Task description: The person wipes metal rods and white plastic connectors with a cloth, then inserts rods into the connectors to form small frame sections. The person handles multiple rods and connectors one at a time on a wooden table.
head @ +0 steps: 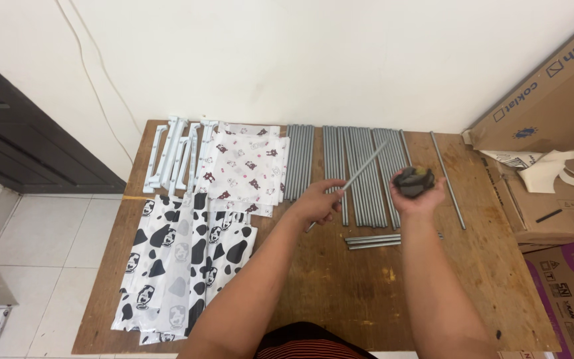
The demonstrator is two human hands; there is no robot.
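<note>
In the middle of the frame, the left hand point(319, 201) has its fingers closed around a thin grey metal rod point(360, 171) pointing up right, while the right hand point(418, 193) cups dark connector pieces point(413, 180) above the wooden table point(340, 286).

The scene is bright and evenly lit by soft, diffuse light. The white wall point(340, 60) at twelve o'clock is the brightest area yet shows no blown-out glare. Shadows are faint: a soft, short one lies under the right forearm point(433, 279) toward nine o'clock on the wooden board point(340, 286), and thin ones edge the grey metal rods point(360, 166). The rods carry a mild sheen only. Focus is sharp across the centre, with no visible motion blur. Wide-angle distortion bends the board's edges and tilts the cardboard boxes point(553, 100) at three o'clock. The dark cabinet point(14, 133) at nine o'clock loses detail.
</note>
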